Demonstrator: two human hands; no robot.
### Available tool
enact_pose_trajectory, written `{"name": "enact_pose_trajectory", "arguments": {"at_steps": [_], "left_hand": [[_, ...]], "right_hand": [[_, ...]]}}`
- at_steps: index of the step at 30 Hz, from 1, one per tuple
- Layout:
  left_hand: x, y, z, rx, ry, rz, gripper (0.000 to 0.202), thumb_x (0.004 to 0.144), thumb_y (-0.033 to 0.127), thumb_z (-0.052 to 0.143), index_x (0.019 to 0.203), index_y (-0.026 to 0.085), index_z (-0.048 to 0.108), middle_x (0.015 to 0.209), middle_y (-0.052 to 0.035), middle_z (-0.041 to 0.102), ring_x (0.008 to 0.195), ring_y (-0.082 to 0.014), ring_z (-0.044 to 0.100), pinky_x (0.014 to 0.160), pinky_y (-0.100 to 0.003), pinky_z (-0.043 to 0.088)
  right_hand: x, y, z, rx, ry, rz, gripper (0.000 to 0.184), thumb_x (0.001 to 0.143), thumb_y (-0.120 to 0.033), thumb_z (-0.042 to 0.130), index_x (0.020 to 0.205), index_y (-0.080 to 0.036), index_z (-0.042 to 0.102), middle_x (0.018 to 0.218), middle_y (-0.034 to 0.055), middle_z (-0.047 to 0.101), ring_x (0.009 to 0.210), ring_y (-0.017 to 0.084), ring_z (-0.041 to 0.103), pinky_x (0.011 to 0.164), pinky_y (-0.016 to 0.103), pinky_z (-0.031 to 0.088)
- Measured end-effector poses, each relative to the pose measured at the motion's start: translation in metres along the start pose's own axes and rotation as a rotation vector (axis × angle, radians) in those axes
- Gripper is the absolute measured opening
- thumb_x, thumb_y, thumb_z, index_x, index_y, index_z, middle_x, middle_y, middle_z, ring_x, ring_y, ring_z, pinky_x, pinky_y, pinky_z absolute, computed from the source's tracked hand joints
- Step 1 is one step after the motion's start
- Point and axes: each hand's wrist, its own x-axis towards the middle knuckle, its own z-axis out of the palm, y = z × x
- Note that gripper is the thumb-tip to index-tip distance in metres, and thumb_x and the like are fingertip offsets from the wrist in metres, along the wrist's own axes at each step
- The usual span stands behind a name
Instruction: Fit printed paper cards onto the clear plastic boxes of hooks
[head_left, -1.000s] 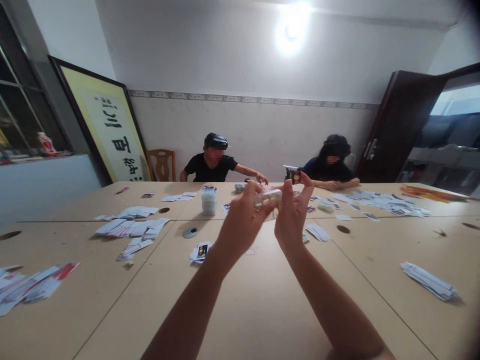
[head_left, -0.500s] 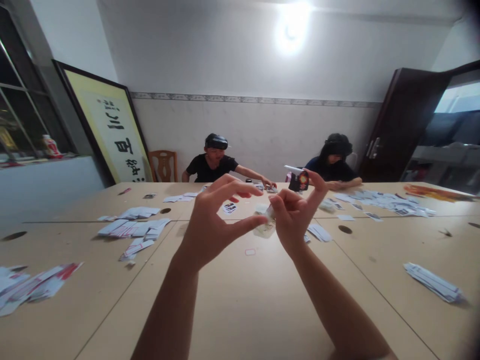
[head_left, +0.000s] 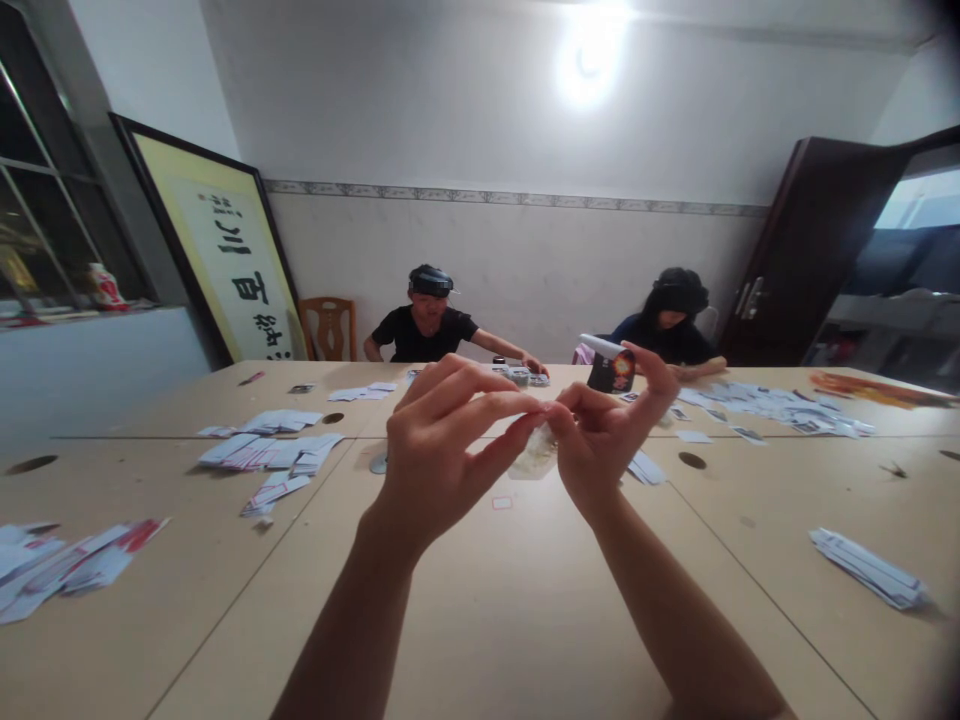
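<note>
My left hand is closed in a pinch, its thumb and fingertips meeting the fingertips of my right hand above the table. Whatever lies between the fingertips is too small to make out. At the raised fingers of my right hand is a small black card with an orange-red print and a curled white edge. Just behind the meeting fingertips, a clear plastic container stands on the table, partly covered by my hands. A small white label with a red border lies flat nearer to me.
Paper slips lie in piles on the left and far right of the wooden table. A bundle of folded paper rests at the near right. Two people sit across the table, one reaching towards small items.
My left thumb and fingers, spread apart before, have closed and moved right to meet my right fingertips. The black card has shifted slightly right with my right hand.
</note>
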Motion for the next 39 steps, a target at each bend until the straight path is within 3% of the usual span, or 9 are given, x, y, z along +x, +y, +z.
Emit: {"name": "enact_pose_trajectory", "arguments": {"at_steps": [5,10,12,15,21,30,39], "left_hand": [[-0.0027,-0.0054,0.0003,0.093,0.004,0.043,0.011,0.082,0.017,0.077,0.088,0.022,0.07,0.08,-0.0007,0.073,0.073,-0.0161,0.065,0.07,-0.034,0.052],[-0.0033,-0.0063,0.0016,0.095,0.012,0.009,0.011,0.08,0.013,0.075,0.084,0.022,0.069,0.079,-0.0001,0.072,0.073,-0.0161,0.063,0.074,-0.035,0.054],[-0.0029,-0.0059,0.002,0.054,0.008,-0.036,0.009,0.082,0.014,0.073,0.083,0.022,0.069,0.08,-0.0002,0.071,0.074,-0.0161,0.063,0.076,-0.036,0.054],[-0.002,-0.0053,0.0019,-0.012,-0.022,-0.109,0.008,0.086,0.015,0.069,0.082,0.022,0.068,0.08,0.0001,0.07,0.076,-0.0156,0.063,0.075,-0.034,0.054],[-0.0017,-0.0056,-0.0001,-0.079,-0.058,-0.16,0.008,0.087,0.013,0.068,0.083,0.02,0.067,0.078,0.0002,0.068,0.074,-0.0141,0.062,0.074,-0.032,0.052],[-0.0038,-0.0084,-0.0005,-0.077,-0.06,-0.145,0.006,0.086,0.018,0.073,0.092,0.021,0.072,0.082,-0.0005,0.071,0.076,-0.0138,0.064,0.073,-0.03,0.052],[-0.0031,-0.0092,-0.0001,-0.079,-0.05,-0.129,0.005,0.086,0.019,0.074,0.089,0.023,0.073,0.08,-0.0002,0.071,0.076,-0.0143,0.064,0.072,-0.03,0.053]], "right_hand": [[0.0006,-0.0013,-0.0016,-0.028,-0.035,-0.033,0.058,0.08,-0.028,0.078,0.123,-0.038,0.041,0.116,-0.0002,0.055,0.045,0.003,0.052,0.041,0.024,0.045],[0.0029,-0.0012,-0.0042,-0.028,-0.07,-0.021,0.062,0.079,-0.028,0.08,0.124,-0.037,0.039,0.087,-0.0069,0.056,0.043,0.006,0.053,0.04,0.024,0.043],[0.0035,-0.0012,-0.005,-0.034,-0.09,0.006,0.062,0.08,-0.031,0.08,0.124,-0.036,0.036,0.069,-0.0114,0.049,0.042,0.009,0.052,0.041,0.025,0.041],[0.0041,-0.0013,-0.0058,-0.029,-0.12,0.017,0.063,0.081,-0.03,0.079,0.126,-0.036,0.034,0.058,-0.0147,0.042,0.04,0.01,0.051,0.041,0.025,0.041],[0.0044,0.0011,-0.0061,0.02,-0.137,0.013,0.065,0.08,-0.029,0.081,0.127,-0.037,0.035,0.055,-0.0156,0.044,0.039,0.01,0.05,0.04,0.024,0.039],[0.0057,0.0008,-0.0078,0.009,-0.127,0.032,0.066,0.08,-0.029,0.081,0.127,-0.036,0.036,0.056,-0.0161,0.042,0.04,0.01,0.05,0.041,0.024,0.039],[0.0066,0.0036,-0.0092,-0.019,-0.135,0.003,0.066,0.079,-0.031,0.081,0.127,-0.036,0.035,0.056,-0.016,0.042,0.038,0.01,0.051,0.038,0.023,0.037]]}}
